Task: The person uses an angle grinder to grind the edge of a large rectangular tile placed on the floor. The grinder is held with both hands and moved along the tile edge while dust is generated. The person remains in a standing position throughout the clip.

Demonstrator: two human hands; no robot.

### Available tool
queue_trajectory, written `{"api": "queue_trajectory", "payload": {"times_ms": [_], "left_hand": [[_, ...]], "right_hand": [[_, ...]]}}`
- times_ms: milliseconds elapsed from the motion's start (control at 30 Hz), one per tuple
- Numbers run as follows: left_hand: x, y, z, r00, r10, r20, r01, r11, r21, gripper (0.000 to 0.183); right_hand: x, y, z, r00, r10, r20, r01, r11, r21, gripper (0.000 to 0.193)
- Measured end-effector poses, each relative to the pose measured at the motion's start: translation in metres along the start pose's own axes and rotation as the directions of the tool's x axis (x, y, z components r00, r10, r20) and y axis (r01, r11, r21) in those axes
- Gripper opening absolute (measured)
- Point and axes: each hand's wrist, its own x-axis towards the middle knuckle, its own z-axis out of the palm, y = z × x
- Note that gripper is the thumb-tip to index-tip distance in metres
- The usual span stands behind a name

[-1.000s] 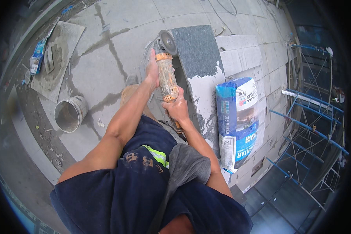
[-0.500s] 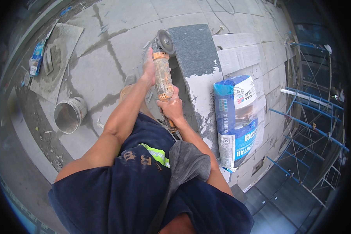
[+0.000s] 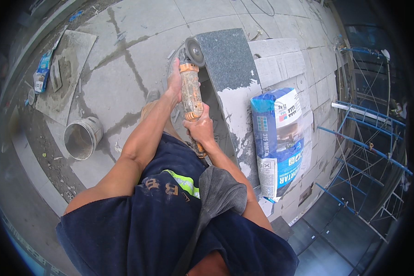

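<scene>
Both of my hands are on a dusty orange angle grinder [image 3: 191,89], its round grey disc at the far end. My left hand [image 3: 174,83] is closed along the left side of the tool near its head; part of that grip is hidden. Farther back, my right hand [image 3: 200,125] wraps round the rear handle. The disc meets or hovers just over the left edge of a dark grey stone slab [image 3: 227,55]; I cannot tell whether they touch. A ragged white layer covers the slab's nearer part.
A blue and white mortar bag [image 3: 279,142] lies to the slab's right. On the left stand a dirty bucket [image 3: 83,136] and a mortar-smeared board [image 3: 71,73] with a small blue bag [image 3: 42,71]. Blue scaffolding [image 3: 368,142] rises at the right; a cable [image 3: 257,14] crosses the far paving.
Hardly anything differs. The view has shifted slightly, and both hands still hold the grinder by the slab's left edge.
</scene>
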Motion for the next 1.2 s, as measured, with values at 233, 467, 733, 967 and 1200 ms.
{"api": "queue_trajectory", "payload": {"times_ms": [233, 467, 733, 967, 1200], "left_hand": [[-0.007, -0.004, 0.004, 1.000, 0.011, -0.028, -0.011, 1.000, 0.001, 0.087], [-0.015, -0.010, 0.004, 1.000, 0.006, -0.019, -0.006, 1.000, 0.010, 0.087], [-0.022, -0.013, 0.008, 0.999, 0.008, -0.043, -0.007, 1.000, 0.014, 0.086], [-0.012, -0.009, 0.003, 1.000, 0.005, -0.020, -0.005, 1.000, 0.007, 0.088], [-0.004, -0.005, 0.002, 1.000, 0.001, -0.016, -0.001, 1.000, 0.005, 0.089]], "right_hand": [[-0.008, -0.003, -0.004, 1.000, 0.026, 0.009, -0.026, 1.000, 0.013, 0.074], [-0.016, 0.007, -0.004, 1.000, 0.023, 0.010, -0.023, 1.000, 0.014, 0.075], [-0.020, 0.013, -0.003, 1.000, -0.013, -0.011, 0.013, 0.999, 0.038, 0.074], [-0.013, 0.009, -0.003, 1.000, -0.002, 0.004, 0.002, 0.999, 0.036, 0.075], [-0.007, 0.002, -0.004, 1.000, 0.003, 0.017, -0.004, 0.999, 0.045, 0.075]]}}
